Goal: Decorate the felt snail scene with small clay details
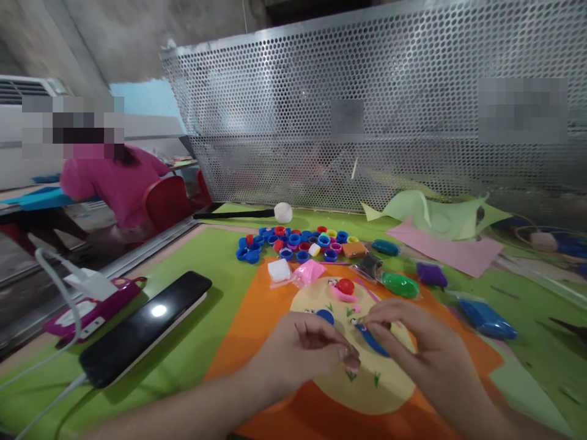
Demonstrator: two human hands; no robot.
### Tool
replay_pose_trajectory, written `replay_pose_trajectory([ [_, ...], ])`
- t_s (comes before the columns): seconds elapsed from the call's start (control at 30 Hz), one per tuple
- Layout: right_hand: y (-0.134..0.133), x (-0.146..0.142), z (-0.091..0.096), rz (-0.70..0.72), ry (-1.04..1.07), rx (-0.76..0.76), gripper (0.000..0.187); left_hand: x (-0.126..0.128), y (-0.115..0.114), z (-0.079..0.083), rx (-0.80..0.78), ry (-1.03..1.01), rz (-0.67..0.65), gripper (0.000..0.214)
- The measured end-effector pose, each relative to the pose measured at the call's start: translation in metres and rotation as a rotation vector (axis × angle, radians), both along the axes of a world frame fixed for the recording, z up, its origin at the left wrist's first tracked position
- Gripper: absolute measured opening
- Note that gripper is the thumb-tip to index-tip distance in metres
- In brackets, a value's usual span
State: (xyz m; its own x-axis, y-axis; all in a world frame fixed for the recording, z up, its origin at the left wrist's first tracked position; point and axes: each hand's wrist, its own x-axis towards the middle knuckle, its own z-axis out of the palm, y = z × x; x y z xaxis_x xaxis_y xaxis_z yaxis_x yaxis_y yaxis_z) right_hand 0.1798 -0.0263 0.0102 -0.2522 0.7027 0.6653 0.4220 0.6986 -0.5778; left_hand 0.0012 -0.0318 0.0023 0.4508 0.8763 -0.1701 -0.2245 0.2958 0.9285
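My left hand is closed in a pinch above the pale yellow paper round; what its fingertips hold, if anything, is too small to tell. Thumb and fingers pressed together, my right hand is at the head end of a blue clay worm with small eyes. Whether it touches the worm or grips a tiny piece is hidden. Beyond lies a pink clay worm carrying a red clay ball. A blue clay disc shows just past my left hand. Small green grass marks dot the round.
Orange paper lies underneath. Behind are many coloured bottle caps and wrapped clay packs, including green and blue. A phone and power strip sit left. A perforated metal panel stands behind; a person in pink sits left.
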Motion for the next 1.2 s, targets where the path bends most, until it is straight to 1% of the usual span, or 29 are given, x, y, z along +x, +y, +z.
replay_pose_trajectory([
  [0.07,0.008,0.004,-0.003,-0.077,0.006,-0.068,0.012,-0.001,0.001,0.004,0.002,0.008,0.006,0.019],
  [0.17,0.020,0.011,-0.011,-0.129,-0.042,-0.193,0.020,-0.004,0.003,0.007,-0.003,0.003,0.006,0.014],
  [0.27,0.029,0.014,-0.020,-0.120,-0.117,-0.307,0.024,-0.006,0.003,0.005,-0.014,-0.011,-0.001,0.010],
  [0.43,0.032,0.013,-0.029,-0.062,-0.226,-0.403,0.023,-0.006,0.002,0.003,-0.028,-0.049,-0.010,0.013],
  [0.53,0.033,0.015,-0.025,-0.079,-0.271,-0.408,0.022,-0.006,0.002,0.005,-0.025,-0.068,-0.026,0.016],
  [0.63,0.036,0.020,-0.018,-0.148,-0.343,-0.392,0.025,-0.007,0.002,0.008,-0.020,-0.083,-0.034,0.018],
  [0.73,0.040,0.025,-0.015,-0.211,-0.470,-0.389,0.029,-0.008,0.002,0.009,-0.007,-0.088,-0.030,0.018],
  [0.9,0.041,0.028,-0.014,-0.300,-0.708,-0.398,0.025,-0.011,0.003,0.008,0.018,-0.068,-0.001,0.018],
  [1.1,0.025,0.025,0.002,-0.265,-0.893,-0.410,0.018,-0.009,0.004,0.010,-0.001,-0.046,0.010,0.017],
  [1.2,0.019,0.024,0.007,-0.237,-0.947,-0.322,0.014,-0.009,0.004,0.010,-0.002,-0.040,0.005,0.022],
])
